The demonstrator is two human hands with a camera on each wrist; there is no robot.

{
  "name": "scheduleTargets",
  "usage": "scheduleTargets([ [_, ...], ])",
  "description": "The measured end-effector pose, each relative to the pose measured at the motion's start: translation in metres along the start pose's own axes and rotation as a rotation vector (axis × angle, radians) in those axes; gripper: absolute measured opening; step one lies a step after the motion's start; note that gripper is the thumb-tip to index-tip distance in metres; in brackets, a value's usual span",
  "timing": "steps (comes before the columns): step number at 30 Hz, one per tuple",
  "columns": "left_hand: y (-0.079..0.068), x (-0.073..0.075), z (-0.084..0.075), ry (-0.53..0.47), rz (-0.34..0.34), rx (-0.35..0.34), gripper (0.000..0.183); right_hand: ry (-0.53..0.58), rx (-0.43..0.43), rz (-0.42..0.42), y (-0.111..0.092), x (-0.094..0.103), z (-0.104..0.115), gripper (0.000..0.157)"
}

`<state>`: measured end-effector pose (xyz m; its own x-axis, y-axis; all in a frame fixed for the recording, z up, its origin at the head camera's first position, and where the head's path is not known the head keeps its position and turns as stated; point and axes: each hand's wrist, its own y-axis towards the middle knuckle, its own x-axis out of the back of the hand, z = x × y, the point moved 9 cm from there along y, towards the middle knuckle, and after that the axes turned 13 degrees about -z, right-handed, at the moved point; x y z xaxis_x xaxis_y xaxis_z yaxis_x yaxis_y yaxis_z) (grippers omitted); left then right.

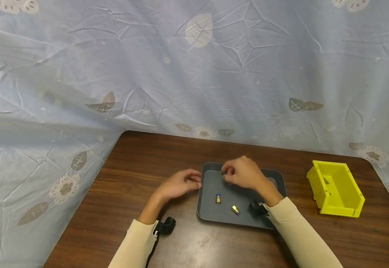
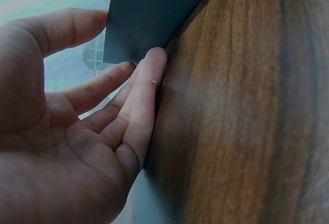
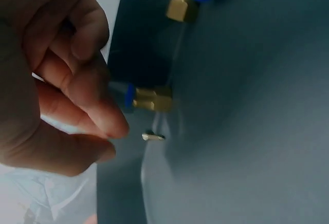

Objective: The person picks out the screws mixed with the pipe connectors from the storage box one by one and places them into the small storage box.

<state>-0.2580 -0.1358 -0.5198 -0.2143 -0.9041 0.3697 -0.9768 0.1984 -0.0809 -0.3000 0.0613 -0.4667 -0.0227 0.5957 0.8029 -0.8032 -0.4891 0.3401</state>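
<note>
My right hand [image 1: 242,172] is over the far part of a grey tray [image 1: 211,216], fingers bent and thumb slightly apart from the index finger. Just beyond those fingertips is a small, thin metal pin-like piece [image 3: 153,137], with a gap to them in the right wrist view. Two brass fittings with blue collars, one upright in the head view [image 1: 218,199] and one slanted [image 1: 235,210], lie in the tray. At the tray's left side, my left hand [image 1: 181,183] has its thumb against the rim and its loosely extended fingers low beside the outer wall.
To the right on the wooden table [image 1: 140,160] stands a yellow bin [image 1: 341,212] with a few small pieces inside. Black wrist cameras sit at both cuffs; the right one [image 1: 257,207] hangs over the tray. A patterned cloth [image 1: 167,74] rises behind the table.
</note>
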Motion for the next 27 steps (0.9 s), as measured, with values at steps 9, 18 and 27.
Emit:
scheduleTargets([
  [9,-0.001,-0.001,0.001,-0.012,0.001,0.019,0.052,-0.164,-0.054,0.000,0.001,-0.014,-0.001,0.016],
  [18,-0.001,-0.001,0.001,-0.021,0.003,0.014,0.050,-0.233,-0.078,0.018,0.001,-0.023,-0.001,0.012],
  [27,0.000,0.000,-0.002,-0.006,-0.004,-0.011,0.051,-0.246,-0.027,0.035,0.001,-0.026,0.003,0.010],
])
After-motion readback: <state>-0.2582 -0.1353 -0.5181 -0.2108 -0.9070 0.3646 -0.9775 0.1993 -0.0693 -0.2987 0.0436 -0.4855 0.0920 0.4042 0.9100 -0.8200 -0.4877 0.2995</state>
